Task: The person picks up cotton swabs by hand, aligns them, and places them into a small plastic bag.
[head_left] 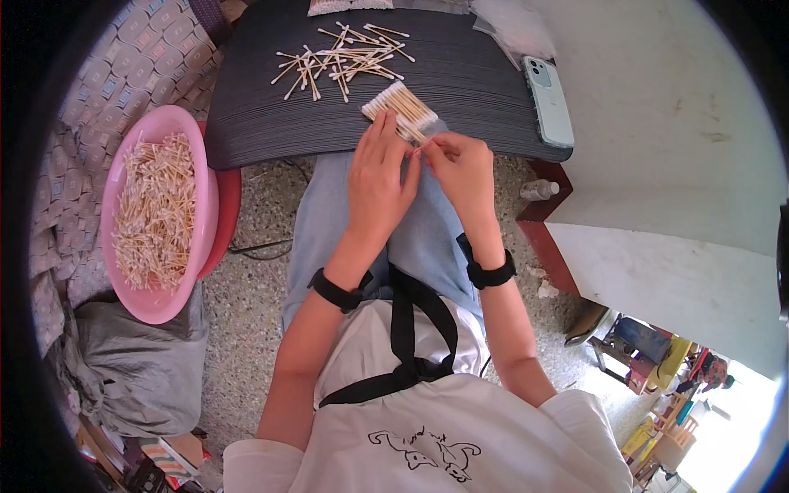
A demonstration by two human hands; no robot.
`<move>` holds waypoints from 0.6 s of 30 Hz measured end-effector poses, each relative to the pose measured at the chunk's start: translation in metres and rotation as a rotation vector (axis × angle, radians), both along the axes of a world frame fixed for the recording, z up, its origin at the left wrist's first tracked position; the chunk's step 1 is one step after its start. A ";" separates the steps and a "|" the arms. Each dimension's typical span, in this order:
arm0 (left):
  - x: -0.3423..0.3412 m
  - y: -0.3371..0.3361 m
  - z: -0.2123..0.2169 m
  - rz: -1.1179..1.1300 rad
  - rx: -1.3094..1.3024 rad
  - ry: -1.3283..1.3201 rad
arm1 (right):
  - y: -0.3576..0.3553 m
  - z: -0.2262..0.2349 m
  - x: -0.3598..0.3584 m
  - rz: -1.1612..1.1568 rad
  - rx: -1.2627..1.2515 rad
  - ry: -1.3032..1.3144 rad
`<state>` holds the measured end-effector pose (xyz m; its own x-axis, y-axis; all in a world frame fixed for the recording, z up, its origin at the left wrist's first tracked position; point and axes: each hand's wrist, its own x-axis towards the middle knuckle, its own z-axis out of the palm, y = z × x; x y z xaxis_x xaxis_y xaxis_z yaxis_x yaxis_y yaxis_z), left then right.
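A flat clear packet of cotton swabs point(403, 105) lies at the near edge of the black table, its swabs lined up side by side. My left hand point(378, 177) rests over its near-left side, fingers on the packet and thumb at its near end. With a closed pinch, my right hand point(464, 168) grips the packet's near end, a bit of clear plastic showing by the fingers. The two hands' fingertips meet there, and what lies between them is partly hidden. Beyond the packet, loose cotton swabs point(345, 59) are scattered in a heap.
A pink basin point(156, 309) full of loose swabs stands left on a red support. A phone point(549, 103) lies at the black table's point(271, 135) right edge, near clear plastic bags point(516, 29). More swabs point(349, 5) sit at the far edge. A small bottle point(539, 190) stands right.
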<state>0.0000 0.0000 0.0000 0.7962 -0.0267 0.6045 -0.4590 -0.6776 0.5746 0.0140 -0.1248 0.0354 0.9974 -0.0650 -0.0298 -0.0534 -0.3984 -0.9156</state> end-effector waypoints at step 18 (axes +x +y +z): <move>0.000 0.003 0.000 0.001 0.103 0.031 | 0.008 -0.001 0.002 -0.049 0.202 0.055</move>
<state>0.0002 0.0027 0.0001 0.8145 -0.0864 0.5738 -0.4413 -0.7343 0.5158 0.0157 -0.1170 0.0345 0.9898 -0.1004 -0.1015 -0.1202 -0.2029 -0.9718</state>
